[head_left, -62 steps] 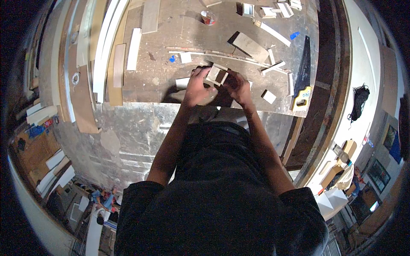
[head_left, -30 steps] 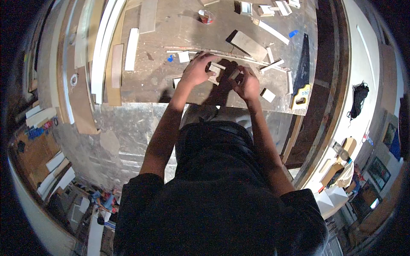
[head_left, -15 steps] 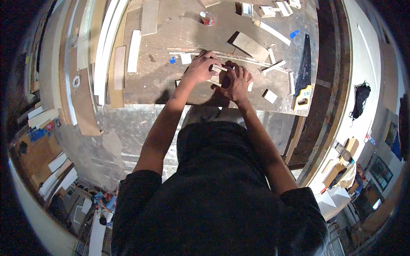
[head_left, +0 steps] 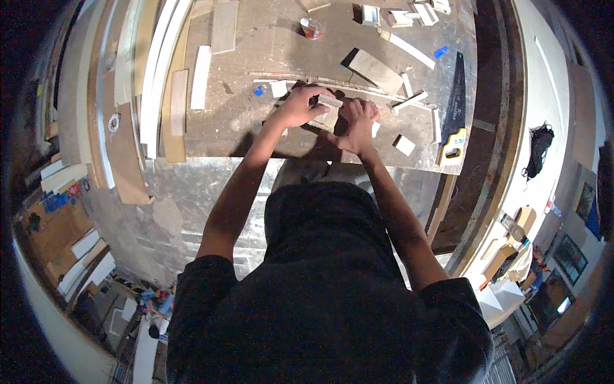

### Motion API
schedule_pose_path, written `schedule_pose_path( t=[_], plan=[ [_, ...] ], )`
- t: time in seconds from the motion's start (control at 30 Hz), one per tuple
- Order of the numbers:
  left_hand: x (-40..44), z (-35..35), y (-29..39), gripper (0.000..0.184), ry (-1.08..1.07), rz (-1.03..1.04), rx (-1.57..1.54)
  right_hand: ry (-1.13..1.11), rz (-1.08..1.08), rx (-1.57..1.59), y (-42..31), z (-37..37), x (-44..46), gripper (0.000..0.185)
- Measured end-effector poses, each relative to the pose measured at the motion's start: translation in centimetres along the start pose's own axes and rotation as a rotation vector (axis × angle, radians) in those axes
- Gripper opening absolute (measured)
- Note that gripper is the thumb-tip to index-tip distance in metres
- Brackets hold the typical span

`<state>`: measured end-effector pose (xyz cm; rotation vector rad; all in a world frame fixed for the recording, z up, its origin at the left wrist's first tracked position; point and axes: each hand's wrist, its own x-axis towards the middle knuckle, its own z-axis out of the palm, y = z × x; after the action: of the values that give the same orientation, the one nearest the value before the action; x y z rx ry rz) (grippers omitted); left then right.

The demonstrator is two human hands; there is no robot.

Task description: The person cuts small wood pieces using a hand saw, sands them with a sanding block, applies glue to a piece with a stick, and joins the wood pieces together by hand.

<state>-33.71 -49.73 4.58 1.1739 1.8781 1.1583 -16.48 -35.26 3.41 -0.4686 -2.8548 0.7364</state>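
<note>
Thumb and fingers of my left hand [head_left: 302, 107] are closed on a small wooden block [head_left: 330, 101], held just above the workbench [head_left: 224, 137]. Close by on the right, my right hand [head_left: 358, 125] has its fingers bent downward and its thumb pointing left. What lies under those fingers is in shadow, and I cannot make it out. Beyond both hands runs a long thin wood strip [head_left: 313, 79]. A white square piece [head_left: 279, 88] lies left of it, beside a blue scrap [head_left: 258, 91]. Another small block [head_left: 403, 144] rests right of my right hand.
A handsaw [head_left: 455, 105] with a yellow handle lies along the right edge. Farther back are a thick wood block [head_left: 376, 72], a red-and-white cup [head_left: 312, 28] and several small wooden pieces. Long boards [head_left: 160, 77] line the left side.
My left hand has shifted slightly left, and the block in it has turned a little. The thumb of my right hand now sits lower and farther from its fingers.
</note>
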Motion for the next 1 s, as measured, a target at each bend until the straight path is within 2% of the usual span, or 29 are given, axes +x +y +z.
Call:
schedule_pose_path(
  t=[0.03, 0.1, 0.13, 0.2, 0.27, 0.33, 0.37, 0.4, 0.47, 0.5, 0.53, 0.63, 0.67, 0.73, 0.8, 0.9, 1.0],
  plan=[
    [0.0, -0.8, 1.2, 0.034, 0.004, 0.002, 0.002, 0.002, -0.005, -0.001, -0.6, -1.1, 0.4, 0.092],
    [-0.6, -2.1, 3.8, 0.036, -0.066, -0.233, -0.314, -0.045, -0.002, 0.204, -1.9, -3.9, 0.7, 0.088],
    [-1.0, -2.4, 4.3, 0.036, -0.066, -0.231, -0.316, -0.045, -0.002, 0.201, -2.4, -5.1, 0.8, 0.088],
    [-1.5, -3.0, 5.4, 0.038, 0.037, -0.146, -0.622, 0.004, -0.066, 0.322, -3.4, -7.6, 1.1, 0.088],
    [-2.5, -3.3, 7.8, 0.042, 0.063, -0.134, -0.698, -0.033, -0.046, 0.359, -4.4, -10.3, 0.6, 0.086],
    [-3.6, -3.1, 9.7, 0.045, 0.148, -0.157, -1.038, 0.057, -0.056, 0.495, -5.1, -11.8, 0.1, 0.085],
    [-4.1, -3.0, 10.7, 0.048, 0.173, -0.128, -1.037, -0.041, -0.008, 0.549, -5.4, -13.3, 0.0, 0.087],
    [-4.4, -2.8, 11.0, 0.048, 0.171, -0.124, -1.040, -0.040, -0.008, 0.543, -6.2, -14.9, 0.3, 0.087],
    [-4.8, -2.2, 10.7, 0.046, 0.278, -0.191, -0.939, -0.145, 0.062, 0.482, -7.3, -17.0, 0.8, 0.091],
    [-4.5, -2.0, 11.5, 0.037, 0.368, -0.161, -0.987, -0.088, 0.028, 0.526, -7.1, -17.0, 0.6, 0.090],
    [-4.3, -2.2, 12.1, 0.037, 0.371, -0.158, -0.988, -0.090, 0.025, 0.524, -7.0, -17.0, 0.7, 0.090],
    [-4.1, -2.8, 13.2, 0.018, 0.357, -0.209, -1.085, -0.066, 0.080, 0.849, -6.8, -17.1, 1.2, 0.085],
    [-4.2, -2.8, 13.6, 0.018, 0.359, -0.209, -1.086, -0.067, 0.079, 0.849, -7.0, -17.2, 1.2, 0.085],
    [-4.1, -2.8, 14.9, 0.017, 0.394, -0.248, -1.123, -0.001, 0.137, 1.145, -7.9, -17.7, 1.4, 0.080],
    [-4.0, -2.7, 15.1, 0.017, 0.378, -0.240, -1.134, 0.032, 0.019, 1.170, -7.7, -17.9, 1.5, 0.074],
    [-3.9, -2.7, 15.9, 0.020, 0.358, -0.180, -1.130, 0.058, 0.156, 1.427, -8.4, -18.6, 1.1, 0.065],
    [-3.7, -2.7, 15.8, 0.025, 0.342, -0.118, -1.108, 0.054, 0.271, 1.502, -8.2, -18.5, 0.5, 0.064]
  ],
)
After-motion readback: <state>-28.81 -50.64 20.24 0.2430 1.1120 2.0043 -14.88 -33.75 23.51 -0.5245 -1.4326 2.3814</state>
